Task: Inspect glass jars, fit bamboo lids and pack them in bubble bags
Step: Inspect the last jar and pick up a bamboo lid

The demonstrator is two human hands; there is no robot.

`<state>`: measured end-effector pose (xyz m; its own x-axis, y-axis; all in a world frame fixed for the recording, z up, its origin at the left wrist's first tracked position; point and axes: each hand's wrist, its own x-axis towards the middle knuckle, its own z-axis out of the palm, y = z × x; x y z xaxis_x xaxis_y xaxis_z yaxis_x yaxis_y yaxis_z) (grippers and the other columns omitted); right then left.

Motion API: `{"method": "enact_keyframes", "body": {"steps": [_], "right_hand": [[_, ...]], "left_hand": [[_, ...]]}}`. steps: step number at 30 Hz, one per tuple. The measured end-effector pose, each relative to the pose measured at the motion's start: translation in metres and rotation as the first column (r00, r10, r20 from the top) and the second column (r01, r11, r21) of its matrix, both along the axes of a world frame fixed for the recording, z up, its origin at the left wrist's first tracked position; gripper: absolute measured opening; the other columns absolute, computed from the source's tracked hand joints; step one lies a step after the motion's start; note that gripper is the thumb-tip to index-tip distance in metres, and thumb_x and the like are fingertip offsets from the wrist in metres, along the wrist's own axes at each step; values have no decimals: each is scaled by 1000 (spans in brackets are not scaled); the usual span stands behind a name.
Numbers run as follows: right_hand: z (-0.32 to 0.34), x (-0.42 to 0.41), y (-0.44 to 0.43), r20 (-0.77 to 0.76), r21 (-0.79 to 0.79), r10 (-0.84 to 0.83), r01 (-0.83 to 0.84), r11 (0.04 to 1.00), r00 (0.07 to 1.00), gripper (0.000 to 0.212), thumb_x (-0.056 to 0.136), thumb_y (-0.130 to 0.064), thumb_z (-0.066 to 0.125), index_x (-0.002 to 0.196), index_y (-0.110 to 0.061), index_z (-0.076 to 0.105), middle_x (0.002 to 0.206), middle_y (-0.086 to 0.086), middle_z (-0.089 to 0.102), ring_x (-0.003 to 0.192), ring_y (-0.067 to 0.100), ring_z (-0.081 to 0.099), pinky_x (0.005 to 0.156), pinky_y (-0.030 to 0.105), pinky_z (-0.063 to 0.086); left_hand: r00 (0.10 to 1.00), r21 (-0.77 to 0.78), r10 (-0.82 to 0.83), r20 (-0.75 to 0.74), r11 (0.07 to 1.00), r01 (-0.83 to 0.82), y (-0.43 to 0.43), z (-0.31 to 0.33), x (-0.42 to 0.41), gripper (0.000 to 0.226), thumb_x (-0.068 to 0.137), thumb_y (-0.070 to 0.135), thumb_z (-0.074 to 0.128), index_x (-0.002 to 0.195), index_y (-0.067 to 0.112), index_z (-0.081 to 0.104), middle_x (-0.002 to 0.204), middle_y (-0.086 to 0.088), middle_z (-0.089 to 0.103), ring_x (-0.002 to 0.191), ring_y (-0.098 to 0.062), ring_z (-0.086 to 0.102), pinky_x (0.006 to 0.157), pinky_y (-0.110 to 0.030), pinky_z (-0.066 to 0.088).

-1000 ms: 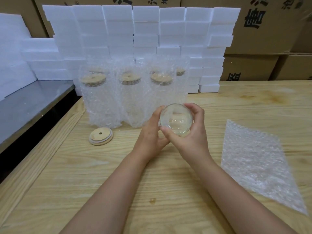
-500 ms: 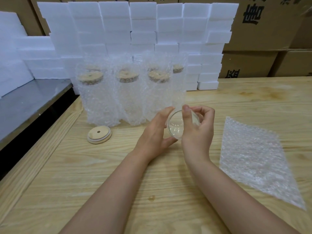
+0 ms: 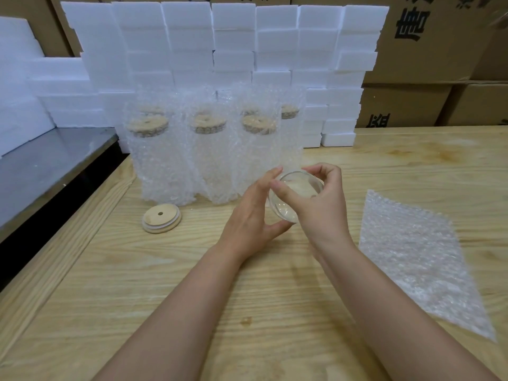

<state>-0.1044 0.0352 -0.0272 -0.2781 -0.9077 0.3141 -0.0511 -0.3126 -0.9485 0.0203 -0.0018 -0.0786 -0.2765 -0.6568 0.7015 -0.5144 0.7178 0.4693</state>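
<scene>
A clear glass jar (image 3: 294, 192) without a lid is held above the wooden table (image 3: 165, 284), tilted with one round end toward me. My left hand (image 3: 253, 218) cups its left side, thumb underneath. My right hand (image 3: 321, 204) grips it from the right, thumb across the near rim and fingers curled over the top. A bamboo lid (image 3: 161, 218) with a centre hole lies flat on the table to the left. An empty bubble bag (image 3: 417, 259) lies flat on the right.
Several lidded jars packed in bubble bags (image 3: 209, 149) stand in rows just behind my hands. A wall of white foam blocks (image 3: 233, 50) rises behind them, with cardboard boxes (image 3: 428, 45) further back. A grey metal surface (image 3: 46, 166) adjoins the table on the left.
The jar has been turned in my hands and my right thumb has shifted across its near rim. The view has tipped slightly.
</scene>
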Motion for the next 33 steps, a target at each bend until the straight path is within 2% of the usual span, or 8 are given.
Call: {"method": "enact_keyframes", "body": {"steps": [3, 5, 11, 15, 22, 26, 28, 33], "right_hand": [[8, -6, 2, -157, 45, 59, -52, 998, 986, 68, 55, -39, 90, 105, -34, 43, 110, -23, 47, 114, 4, 48, 86, 29, 48], [14, -11, 4, -258, 74, 108, -92, 993, 960, 74, 56, -36, 90, 110, -30, 40, 112, -24, 44, 117, 8, 47, 89, 29, 47], [25, -26, 6, -406, 146, 311, -275, 950, 859, 79, 62, -24, 88, 120, -28, 35, 119, -20, 45, 113, 4, 49, 96, 34, 48], [28, -39, 3, -331, 163, 458, -428, 889, 825, 77, 65, -13, 85, 126, -24, 40, 129, -13, 52, 120, -1, 50, 105, 28, 42], [31, -57, 1, -175, 171, 572, -547, 819, 801, 64, 68, -14, 71, 129, -20, 51, 130, -11, 61, 125, -1, 50, 110, 28, 38], [30, -59, 0, -110, 158, 561, -543, 825, 821, 48, 77, -18, 63, 125, -18, 57, 120, -7, 68, 117, 6, 59, 99, 18, 45], [31, -58, -1, -93, 158, 531, -514, 843, 842, 41, 79, -22, 62, 119, -19, 60, 113, -6, 71, 113, 9, 62, 103, 24, 45], [29, -49, -2, -30, 126, 376, -370, 921, 926, 20, 77, -31, 66, 92, -19, 69, 109, -1, 72, 107, 12, 65, 104, 41, 46]], "left_hand": [[1000, 36, 9, -24, 999, -8, 0, 0, 1, 93, 74, 25, 83, 142, 30, 20, 141, 32, 23, 128, 20, 24, 105, -2, 18], [999, 62, 4, -49, 998, -1, 2, 2, 2, 93, 74, 29, 82, 142, 34, 19, 139, 34, 24, 127, 15, 30, 105, -4, 23], [995, 94, 0, -105, 996, 10, 5, 5, 3, 89, 75, 28, 82, 139, 42, 22, 141, 21, 38, 126, -1, 45, 102, -26, 43], [988, 129, 4, -156, 992, 16, 7, 9, 3, 89, 73, 39, 78, 138, 50, 17, 139, 14, 43, 120, 16, 41, 99, -23, 45], [988, 116, 6, -155, 993, 12, 4, 7, 4, 92, 73, 32, 83, 136, 51, 19, 140, 12, 43, 122, 17, 39, 99, -14, 41], [989, 102, -2, -148, 995, 17, 3, 6, 3, 93, 72, 26, 84, 136, 46, 21, 142, 8, 42, 125, 9, 40, 101, -13, 39], [990, 92, 1, -139, 996, 12, 3, 5, 3, 93, 72, 26, 84, 137, 44, 21, 143, 3, 44, 128, 2, 42, 101, -12, 37], [996, 54, 9, -91, 999, -4, 4, 6, 2, 92, 72, 29, 85, 139, 37, 23, 142, -2, 47, 126, -15, 49, 104, -28, 42]]}}
